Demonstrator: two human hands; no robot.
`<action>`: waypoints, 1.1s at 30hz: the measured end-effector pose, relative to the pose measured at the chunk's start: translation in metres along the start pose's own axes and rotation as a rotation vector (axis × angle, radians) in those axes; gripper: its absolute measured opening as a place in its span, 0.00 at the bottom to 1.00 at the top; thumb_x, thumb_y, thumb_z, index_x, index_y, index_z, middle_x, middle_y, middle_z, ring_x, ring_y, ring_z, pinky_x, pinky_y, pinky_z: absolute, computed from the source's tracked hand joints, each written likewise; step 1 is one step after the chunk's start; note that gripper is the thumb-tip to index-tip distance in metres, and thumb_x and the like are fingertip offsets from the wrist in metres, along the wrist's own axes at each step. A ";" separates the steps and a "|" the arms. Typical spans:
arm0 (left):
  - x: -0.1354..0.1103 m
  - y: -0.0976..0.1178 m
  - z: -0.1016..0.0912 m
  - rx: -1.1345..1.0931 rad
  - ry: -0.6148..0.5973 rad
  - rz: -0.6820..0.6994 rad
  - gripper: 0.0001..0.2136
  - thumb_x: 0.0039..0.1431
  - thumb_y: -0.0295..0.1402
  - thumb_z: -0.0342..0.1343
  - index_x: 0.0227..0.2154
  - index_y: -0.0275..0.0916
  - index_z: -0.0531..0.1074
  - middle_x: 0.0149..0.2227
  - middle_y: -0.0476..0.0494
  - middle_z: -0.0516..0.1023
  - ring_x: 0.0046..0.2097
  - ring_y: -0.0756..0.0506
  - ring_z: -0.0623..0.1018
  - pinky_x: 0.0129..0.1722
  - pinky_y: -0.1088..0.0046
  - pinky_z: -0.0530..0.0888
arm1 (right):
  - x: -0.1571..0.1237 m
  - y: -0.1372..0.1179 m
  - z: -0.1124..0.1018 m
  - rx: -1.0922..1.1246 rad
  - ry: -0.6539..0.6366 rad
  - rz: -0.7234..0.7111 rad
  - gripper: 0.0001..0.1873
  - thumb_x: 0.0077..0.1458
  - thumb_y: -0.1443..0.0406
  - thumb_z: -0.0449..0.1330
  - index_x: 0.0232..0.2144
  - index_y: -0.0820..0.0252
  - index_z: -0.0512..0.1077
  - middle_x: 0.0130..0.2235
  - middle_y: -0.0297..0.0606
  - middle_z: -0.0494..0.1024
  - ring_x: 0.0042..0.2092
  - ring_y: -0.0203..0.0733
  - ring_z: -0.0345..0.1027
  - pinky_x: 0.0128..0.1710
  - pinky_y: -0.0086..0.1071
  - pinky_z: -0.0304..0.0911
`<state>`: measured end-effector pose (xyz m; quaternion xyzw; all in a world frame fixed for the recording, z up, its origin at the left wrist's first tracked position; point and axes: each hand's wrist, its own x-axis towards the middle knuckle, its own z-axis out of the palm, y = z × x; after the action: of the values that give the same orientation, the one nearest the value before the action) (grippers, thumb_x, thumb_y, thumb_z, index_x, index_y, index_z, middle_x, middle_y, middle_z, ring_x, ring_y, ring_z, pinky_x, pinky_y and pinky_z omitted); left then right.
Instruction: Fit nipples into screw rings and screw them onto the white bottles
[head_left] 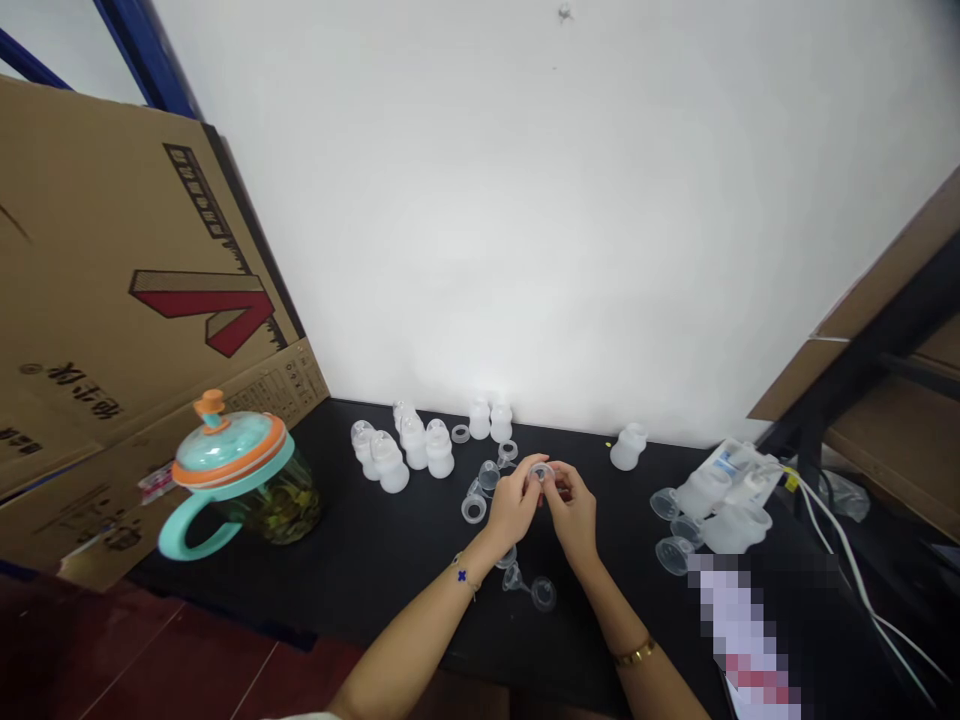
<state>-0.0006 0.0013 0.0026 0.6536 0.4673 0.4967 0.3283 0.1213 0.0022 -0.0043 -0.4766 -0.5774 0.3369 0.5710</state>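
My left hand (514,500) and my right hand (574,508) meet over the middle of the black table. Between their fingertips they both pinch a whitish ring, apparently a baby bottle collar (541,469); whether a nipple sits in it is too small to tell. Left of my hands lie loose rings (474,510) and clear domed caps (489,476). Below my wrists are a small clear funnel-like part (514,577) and a clear round cap (544,595). Two open white bottles (480,420) stand behind, close to the wall.
Several capped baby bottles (388,463) stand at left, near a large lidded jug (225,480) and a cardboard box (112,280). One bottle (628,447) stands right of my hands. Further right are more bottles (735,527), clear caps (675,555) and white cables (847,540).
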 end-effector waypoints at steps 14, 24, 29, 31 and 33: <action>0.000 -0.003 0.000 0.098 0.148 0.005 0.11 0.64 0.34 0.51 0.48 0.42 0.68 0.21 0.56 0.68 0.25 0.48 0.71 0.29 0.74 0.64 | 0.003 0.004 0.001 -0.017 -0.023 0.062 0.19 0.56 0.52 0.60 0.44 0.58 0.74 0.36 0.40 0.82 0.34 0.45 0.75 0.29 0.32 0.68; 0.005 -0.004 -0.001 0.106 0.206 0.028 0.10 0.59 0.33 0.55 0.44 0.42 0.70 0.36 0.51 0.72 0.25 0.53 0.70 0.29 0.75 0.69 | 0.004 0.005 0.003 0.130 0.007 0.146 0.21 0.51 0.49 0.64 0.39 0.58 0.72 0.34 0.39 0.81 0.34 0.46 0.75 0.29 0.34 0.70; 0.004 -0.004 0.002 0.021 0.113 0.004 0.09 0.60 0.31 0.54 0.44 0.42 0.69 0.36 0.51 0.76 0.24 0.54 0.72 0.26 0.77 0.68 | 0.004 0.003 0.002 0.144 0.056 0.118 0.19 0.51 0.53 0.64 0.41 0.57 0.71 0.35 0.40 0.81 0.35 0.46 0.76 0.32 0.35 0.71; 0.004 -0.003 0.002 0.004 0.107 -0.004 0.08 0.60 0.31 0.54 0.42 0.42 0.69 0.36 0.51 0.77 0.24 0.54 0.72 0.26 0.78 0.67 | 0.003 0.003 0.002 0.134 0.043 0.101 0.19 0.52 0.53 0.64 0.42 0.57 0.71 0.36 0.40 0.81 0.36 0.46 0.76 0.34 0.35 0.71; 0.004 -0.002 0.002 -0.004 0.120 -0.009 0.07 0.59 0.30 0.54 0.40 0.41 0.70 0.35 0.50 0.77 0.25 0.53 0.73 0.27 0.78 0.68 | 0.003 0.005 0.002 0.111 0.026 0.088 0.19 0.53 0.53 0.63 0.42 0.57 0.71 0.37 0.40 0.82 0.36 0.46 0.77 0.35 0.36 0.71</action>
<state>0.0005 0.0060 0.0016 0.6199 0.4880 0.5346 0.3031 0.1205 0.0069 -0.0083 -0.4736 -0.5288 0.3867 0.5887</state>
